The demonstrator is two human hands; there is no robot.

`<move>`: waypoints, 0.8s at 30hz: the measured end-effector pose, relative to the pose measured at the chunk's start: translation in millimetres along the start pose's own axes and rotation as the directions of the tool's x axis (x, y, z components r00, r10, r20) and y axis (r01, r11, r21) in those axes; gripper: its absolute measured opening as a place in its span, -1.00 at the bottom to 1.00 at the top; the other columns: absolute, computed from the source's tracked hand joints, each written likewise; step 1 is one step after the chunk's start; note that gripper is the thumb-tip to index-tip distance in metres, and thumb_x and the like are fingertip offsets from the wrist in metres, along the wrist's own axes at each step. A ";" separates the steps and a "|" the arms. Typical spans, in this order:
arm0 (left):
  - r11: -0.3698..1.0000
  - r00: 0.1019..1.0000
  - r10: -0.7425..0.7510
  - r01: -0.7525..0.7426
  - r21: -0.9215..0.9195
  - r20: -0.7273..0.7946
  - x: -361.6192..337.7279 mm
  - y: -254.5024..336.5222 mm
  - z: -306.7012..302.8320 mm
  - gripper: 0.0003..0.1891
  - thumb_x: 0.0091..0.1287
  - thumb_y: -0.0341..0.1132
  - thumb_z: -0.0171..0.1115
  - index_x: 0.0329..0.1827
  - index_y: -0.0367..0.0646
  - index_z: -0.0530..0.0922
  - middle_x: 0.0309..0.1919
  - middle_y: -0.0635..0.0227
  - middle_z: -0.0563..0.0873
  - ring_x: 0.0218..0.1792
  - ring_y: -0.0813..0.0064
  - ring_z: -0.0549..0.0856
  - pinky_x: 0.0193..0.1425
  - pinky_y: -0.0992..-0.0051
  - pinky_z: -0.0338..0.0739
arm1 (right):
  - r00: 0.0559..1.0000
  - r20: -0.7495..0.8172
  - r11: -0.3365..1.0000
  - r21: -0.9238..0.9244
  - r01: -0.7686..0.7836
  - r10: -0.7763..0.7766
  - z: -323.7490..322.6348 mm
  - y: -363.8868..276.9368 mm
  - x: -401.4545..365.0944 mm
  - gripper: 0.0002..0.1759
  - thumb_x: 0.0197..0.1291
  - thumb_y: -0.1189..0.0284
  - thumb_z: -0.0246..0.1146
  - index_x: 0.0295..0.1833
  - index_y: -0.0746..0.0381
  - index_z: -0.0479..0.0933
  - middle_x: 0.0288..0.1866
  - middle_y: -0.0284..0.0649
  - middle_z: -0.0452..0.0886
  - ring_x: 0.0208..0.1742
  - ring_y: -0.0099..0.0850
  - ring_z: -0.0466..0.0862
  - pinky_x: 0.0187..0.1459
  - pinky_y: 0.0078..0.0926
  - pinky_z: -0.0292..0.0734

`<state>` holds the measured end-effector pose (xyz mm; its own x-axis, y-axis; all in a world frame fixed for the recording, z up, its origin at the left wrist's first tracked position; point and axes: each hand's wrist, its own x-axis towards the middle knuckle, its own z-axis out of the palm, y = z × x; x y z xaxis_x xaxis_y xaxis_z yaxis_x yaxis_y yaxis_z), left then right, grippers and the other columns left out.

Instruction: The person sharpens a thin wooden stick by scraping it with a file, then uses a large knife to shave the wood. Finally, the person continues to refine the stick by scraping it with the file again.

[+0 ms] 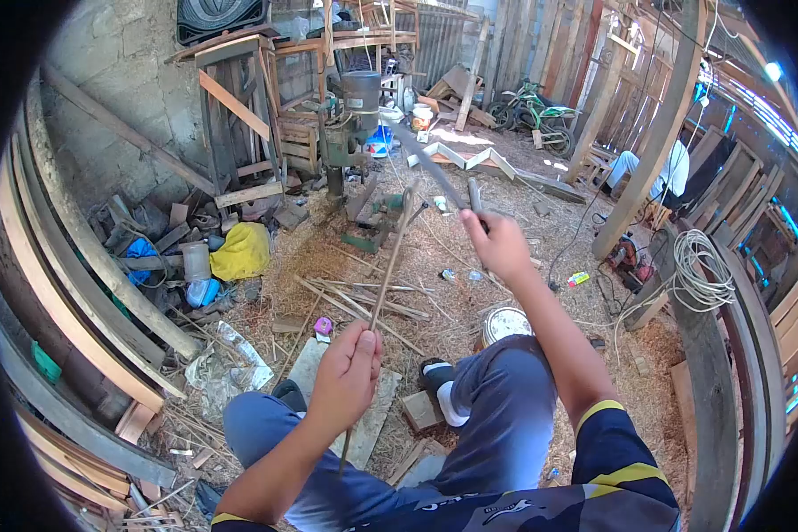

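Observation:
My left hand is closed around a thin wooden stick, which slants upward from my lap toward the drill press. In my right hand is the handle of a machete, its long grey blade pointing up and to the left. The blade passes close to the stick's upper end in this view. Below the hands, more thin sticks lie scattered on the shavings-covered floor. A small pink object sits just left of the held stick.
A drill press stands ahead, with a yellow sack to its left. Long curved boards lean along the left. A wooden post and coiled cable are at right. Another person sits beyond the post.

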<state>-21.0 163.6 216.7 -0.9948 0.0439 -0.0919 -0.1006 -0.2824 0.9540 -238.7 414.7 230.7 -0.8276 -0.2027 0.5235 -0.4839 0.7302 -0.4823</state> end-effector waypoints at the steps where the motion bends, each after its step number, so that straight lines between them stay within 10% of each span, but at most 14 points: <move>1: 0.999 0.999 0.036 -0.035 0.005 -0.009 2.4 -3.2 -0.1 -0.80 0.76 -0.29 -0.06 -0.04 -0.17 0.48 -0.53 0.59 0.36 -0.56 0.76 0.31 -0.52 0.61 0.18 | 0.988 -0.021 0.987 0.050 -0.150 0.151 4.9 9.9 6.2 -0.39 0.50 -0.13 0.22 -0.18 0.26 0.76 -0.44 0.04 0.70 -0.42 -0.03 0.74 -0.29 -0.12 0.60; 6: 0.978 0.985 0.166 -0.159 0.132 -0.042 12.9 -13.6 0.4 -0.83 0.77 -0.26 -0.10 0.10 -0.12 0.45 -0.53 0.58 0.36 -0.61 0.77 0.28 -0.60 0.62 0.15 | 0.963 0.217 0.849 0.467 -0.245 0.158 14.4 -11.7 -3.3 -0.32 0.61 -0.10 0.14 -0.38 0.28 0.58 -0.58 -0.40 0.50 -0.50 -0.57 0.49 -0.40 -0.39 0.41; 18: 0.992 0.991 0.125 -0.124 0.012 -0.049 21.9 -3.9 7.1 -0.83 0.76 -0.26 -0.12 0.21 -0.02 0.43 -0.51 0.50 0.40 -0.64 0.72 0.26 -0.61 0.59 0.16 | 0.838 0.107 0.835 0.220 0.505 -0.535 12.8 -67.2 -21.0 -0.45 0.29 -0.14 0.43 -0.31 0.16 0.61 -0.48 -0.11 0.66 -0.43 -0.02 0.74 -0.42 -0.14 0.56; 24: 0.980 0.982 0.177 -0.168 0.107 -0.071 19.0 -4.3 9.6 -0.79 0.77 -0.24 -0.11 0.27 -0.05 0.44 -0.52 0.51 0.41 -0.63 0.73 0.28 -0.59 0.59 0.15 | 0.749 0.134 0.760 0.083 0.644 -0.649 12.5 -66.0 -21.3 -0.41 0.24 -0.23 0.43 -0.35 0.11 0.57 -0.59 -0.22 0.62 -0.51 -0.10 0.72 -0.47 -0.16 0.54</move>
<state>-39.3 174.9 213.7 -0.9955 -0.0744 0.0580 0.0707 -0.1813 0.9809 -192.7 362.6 242.6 -0.3438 -0.7129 0.6113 -0.9247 0.3705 -0.0881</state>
